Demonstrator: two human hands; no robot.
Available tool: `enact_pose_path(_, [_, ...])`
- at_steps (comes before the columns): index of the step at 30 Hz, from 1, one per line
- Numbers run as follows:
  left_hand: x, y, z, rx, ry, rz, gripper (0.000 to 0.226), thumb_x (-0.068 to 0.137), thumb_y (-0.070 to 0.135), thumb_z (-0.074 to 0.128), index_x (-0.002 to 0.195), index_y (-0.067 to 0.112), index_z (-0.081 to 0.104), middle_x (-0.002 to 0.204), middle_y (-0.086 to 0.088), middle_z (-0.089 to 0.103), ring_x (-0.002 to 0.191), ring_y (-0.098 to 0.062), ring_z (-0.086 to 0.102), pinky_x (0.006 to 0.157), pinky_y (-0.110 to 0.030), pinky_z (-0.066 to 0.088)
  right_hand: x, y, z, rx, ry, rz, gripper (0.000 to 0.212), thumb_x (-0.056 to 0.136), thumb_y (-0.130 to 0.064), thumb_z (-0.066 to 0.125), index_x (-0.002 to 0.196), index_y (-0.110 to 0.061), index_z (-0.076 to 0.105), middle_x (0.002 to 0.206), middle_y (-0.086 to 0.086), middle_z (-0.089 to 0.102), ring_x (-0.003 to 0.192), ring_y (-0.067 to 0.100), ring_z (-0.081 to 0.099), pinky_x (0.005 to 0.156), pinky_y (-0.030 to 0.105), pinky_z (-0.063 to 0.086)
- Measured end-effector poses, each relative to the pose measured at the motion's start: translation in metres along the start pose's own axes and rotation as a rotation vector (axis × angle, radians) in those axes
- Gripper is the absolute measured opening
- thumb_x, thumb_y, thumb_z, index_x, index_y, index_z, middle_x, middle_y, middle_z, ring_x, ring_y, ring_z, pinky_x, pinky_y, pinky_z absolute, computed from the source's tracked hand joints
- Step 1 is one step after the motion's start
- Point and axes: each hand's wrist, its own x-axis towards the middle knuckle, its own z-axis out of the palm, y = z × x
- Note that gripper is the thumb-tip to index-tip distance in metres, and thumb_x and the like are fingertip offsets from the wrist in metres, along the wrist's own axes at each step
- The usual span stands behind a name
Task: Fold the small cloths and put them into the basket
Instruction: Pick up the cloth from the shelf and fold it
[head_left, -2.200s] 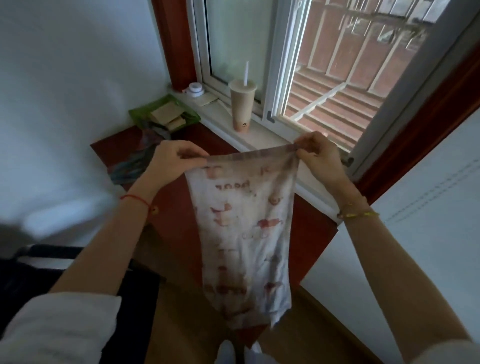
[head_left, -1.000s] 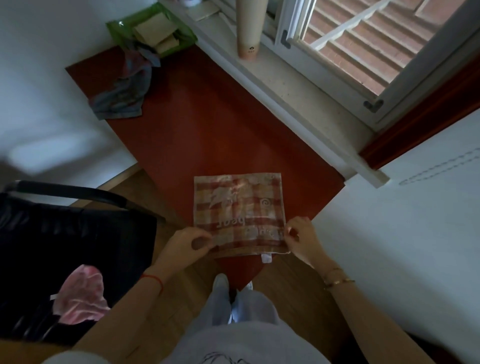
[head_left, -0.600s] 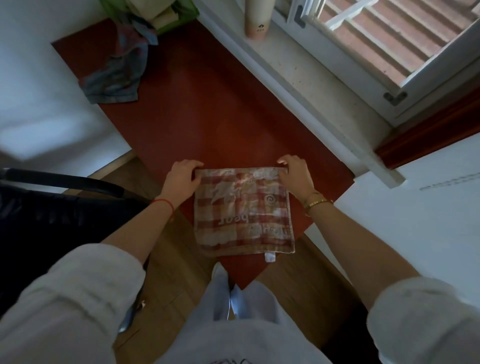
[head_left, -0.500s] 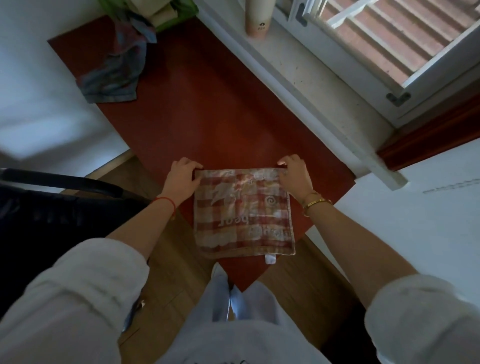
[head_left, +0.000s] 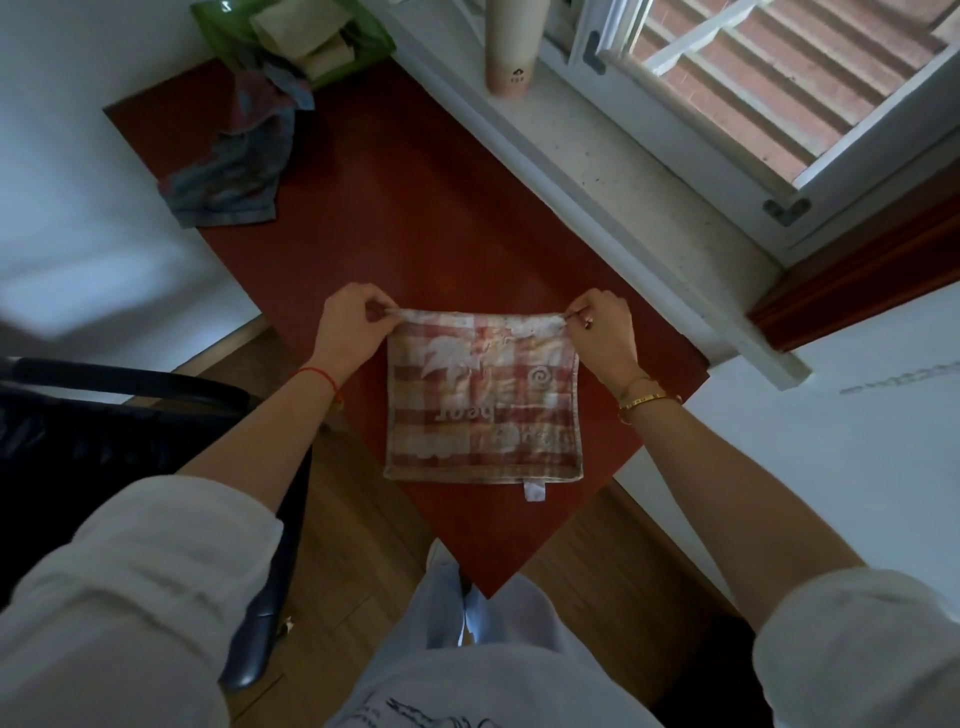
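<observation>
A red-and-cream checked cloth (head_left: 483, 405) lies folded in half on the near end of the red table (head_left: 415, 223), its white label at the near edge. My left hand (head_left: 348, 327) pinches the cloth's far left corner. My right hand (head_left: 602, 327) pinches the far right corner, and the far edge is lifted slightly off the table. A green basket (head_left: 358, 49) with folded beige cloths inside stands at the table's far left corner. A crumpled grey-blue cloth (head_left: 234, 171) lies in front of it.
A tall paper cup (head_left: 509, 47) stands on the white window sill (head_left: 613, 171) along the table's right side. A black chair (head_left: 104, 415) is to my left. White walls close in on both sides, and wooden floor shows below.
The cloth went from hanging full length between my hands to lying folded on the table. My hands moved from its near corners to its far corners and now pinch and lift the far edge.
</observation>
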Motion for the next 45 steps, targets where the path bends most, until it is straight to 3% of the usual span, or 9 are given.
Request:
enact_pose_path(4, [-0.034, -0.004, -0.008, -0.069, -0.043, 0.000, 0.007, 0.086, 0.022, 0.073, 0.090, 0.019, 0.070, 0.103, -0.003, 0.065, 0.092, -0.015, 0.060, 0.081, -0.021, 0.045, -0.038, 0.019, -0.006, 0.039, -0.016, -0.064, 0.008, 0.086, -0.012, 0.062, 0.088, -0.017, 0.067, 0.094, 0.000, 0.065, 0.097, 0.024, 0.057, 0.084, 0.034, 0.047])
enact_pose_path(7, [-0.078, -0.017, -0.010, -0.157, -0.124, 0.030, 0.008, 0.084, 0.018, 0.074, 0.089, 0.021, 0.069, 0.103, 0.001, 0.063, 0.098, -0.015, 0.062, 0.088, -0.025, 0.052, -0.087, 0.041, -0.005, -0.026, -0.038, -0.167, 0.009, 0.088, -0.013, 0.062, 0.086, -0.023, 0.062, 0.091, -0.008, 0.060, 0.096, 0.017, 0.052, 0.081, 0.028, 0.041])
enact_pose_path(10, [-0.122, -0.033, -0.007, -0.168, -0.194, 0.030, 0.015, 0.080, 0.016, 0.078, 0.084, 0.028, 0.070, 0.102, 0.006, 0.062, 0.100, -0.015, 0.060, 0.092, -0.036, 0.054, -0.132, 0.065, 0.001, -0.098, -0.096, -0.234, 0.005, 0.087, -0.012, 0.063, 0.086, -0.017, 0.062, 0.092, -0.003, 0.061, 0.097, 0.019, 0.051, 0.086, 0.032, 0.042])
enact_pose_path(13, [-0.158, -0.046, 0.004, -0.158, -0.200, -0.033, 0.011, 0.079, 0.016, 0.081, 0.086, 0.022, 0.075, 0.103, 0.001, 0.061, 0.101, -0.022, 0.059, 0.093, -0.045, 0.052, -0.163, 0.080, 0.008, -0.118, -0.142, -0.260, 0.005, 0.088, -0.013, 0.065, 0.089, -0.017, 0.063, 0.095, -0.003, 0.063, 0.099, 0.018, 0.048, 0.088, 0.030, 0.037])
enact_pose_path(21, [-0.201, -0.052, 0.033, -0.156, -0.137, -0.191, 0.019, 0.085, 0.003, 0.071, 0.097, 0.018, 0.075, 0.112, -0.006, 0.060, 0.102, -0.019, 0.060, 0.089, -0.024, 0.044, -0.188, 0.089, 0.019, -0.222, -0.135, -0.243, 0.009, 0.085, -0.015, 0.067, 0.094, -0.016, 0.069, 0.096, -0.001, 0.066, 0.098, 0.020, 0.050, 0.084, 0.027, 0.033])
enact_pose_path(29, [-0.197, -0.035, 0.053, -0.777, 0.008, -0.704, 0.030, 0.087, 0.008, 0.073, 0.113, 0.011, 0.058, 0.125, -0.012, 0.059, 0.113, -0.026, 0.061, 0.089, -0.034, 0.055, -0.135, 0.018, 0.025, -0.211, -0.180, -0.329, 0.018, 0.097, -0.027, 0.052, 0.104, -0.020, 0.067, 0.108, -0.006, 0.063, 0.107, 0.015, 0.049, 0.096, 0.029, 0.040])
enact_pose_path(34, [-0.189, -0.035, 0.065, -0.838, 0.077, -0.881, 0.042, 0.085, 0.006, 0.075, 0.123, 0.003, 0.058, 0.127, -0.017, 0.061, 0.116, -0.029, 0.061, 0.093, -0.036, 0.055, -0.097, -0.047, 0.064, -0.136, -0.379, -0.375, 0.022, 0.096, -0.022, 0.055, 0.113, -0.018, 0.068, 0.118, 0.000, 0.067, 0.115, 0.022, 0.051, 0.101, 0.038, 0.042])
enact_pose_path(39, [-0.183, -0.039, 0.071, -0.804, 0.069, -0.963, 0.033, 0.079, 0.014, 0.082, 0.103, 0.012, 0.059, 0.118, -0.014, 0.064, 0.101, -0.023, 0.063, 0.079, -0.029, 0.054, -0.085, -0.087, 0.108, -0.183, -0.574, -0.357, 0.031, 0.092, -0.023, 0.054, 0.120, -0.015, 0.067, 0.120, 0.006, 0.067, 0.116, 0.027, 0.057, 0.101, 0.045, 0.046])
enact_pose_path(45, [-0.182, -0.047, 0.075, -0.719, 0.066, -0.938, 0.032, 0.077, 0.021, 0.083, 0.104, 0.012, 0.069, 0.113, -0.012, 0.070, 0.106, -0.026, 0.066, 0.096, -0.042, 0.055, -0.082, -0.098, 0.130, -0.235, -0.592, -0.386, 0.031, 0.091, -0.029, 0.061, 0.118, -0.013, 0.064, 0.116, 0.011, 0.060, 0.112, 0.029, 0.053, 0.097, 0.045, 0.044])
